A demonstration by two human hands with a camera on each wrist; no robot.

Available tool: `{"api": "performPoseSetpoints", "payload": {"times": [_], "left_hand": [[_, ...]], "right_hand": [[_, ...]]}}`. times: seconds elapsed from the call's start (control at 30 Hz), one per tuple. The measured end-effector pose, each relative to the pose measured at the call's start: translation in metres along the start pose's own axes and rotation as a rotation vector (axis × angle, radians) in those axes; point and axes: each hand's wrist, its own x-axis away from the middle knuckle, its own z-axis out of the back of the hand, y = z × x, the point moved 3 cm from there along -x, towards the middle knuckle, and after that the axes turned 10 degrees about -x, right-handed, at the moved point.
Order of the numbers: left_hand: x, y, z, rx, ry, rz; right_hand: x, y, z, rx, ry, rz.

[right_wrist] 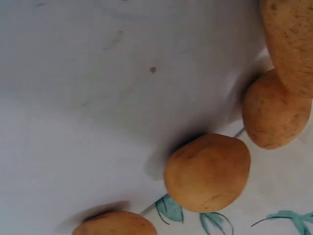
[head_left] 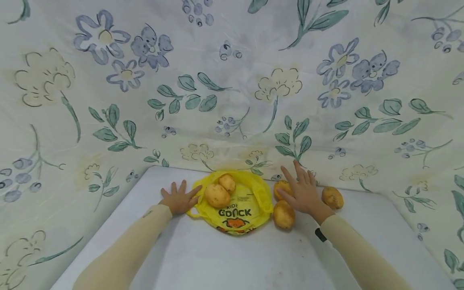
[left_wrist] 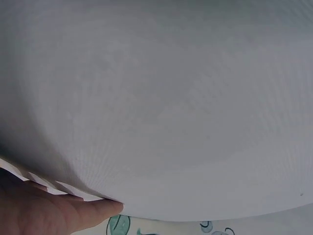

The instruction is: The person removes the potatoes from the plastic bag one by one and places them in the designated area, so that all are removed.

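Note:
A yellow plastic bag [head_left: 253, 219] with printed lettering lies flat in the head view, two potatoes [head_left: 217, 196] resting on its left part. At its left edge my left hand [head_left: 177, 199] is spread on the table, thumb and index finger at the yellow plastic; in the left wrist view that hand [left_wrist: 54, 213] shows only at the lower left. My right hand [head_left: 306, 197] is spread above the potatoes right of the bag. One potato [head_left: 284, 215] lies by its thumb, another [head_left: 281, 189] is partly covered by the hand. In the right wrist view several potatoes [right_wrist: 208, 171] appear.
Beyond the right hand lies a single potato [head_left: 332, 197]. The white table [head_left: 232, 262] ends at the back against a flower-patterned sheet [head_left: 232, 121], which also rises on both sides. Small dark specks mark the tabletop.

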Motion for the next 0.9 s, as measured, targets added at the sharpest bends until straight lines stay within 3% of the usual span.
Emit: {"api": "performPoseSetpoints", "payload": {"times": [0.33,0.9], "left_hand": [[-0.002,-0.003,-0.008,-0.004,-0.036,0.008],[-0.002,-0.002,-0.002,0.008,-0.028,-0.002]], "right_hand": [[-0.007,-0.022,0.000,0.000,-0.036,0.021],[-0.018,-0.032,-0.006,0.015,-0.095,0.054]]}}
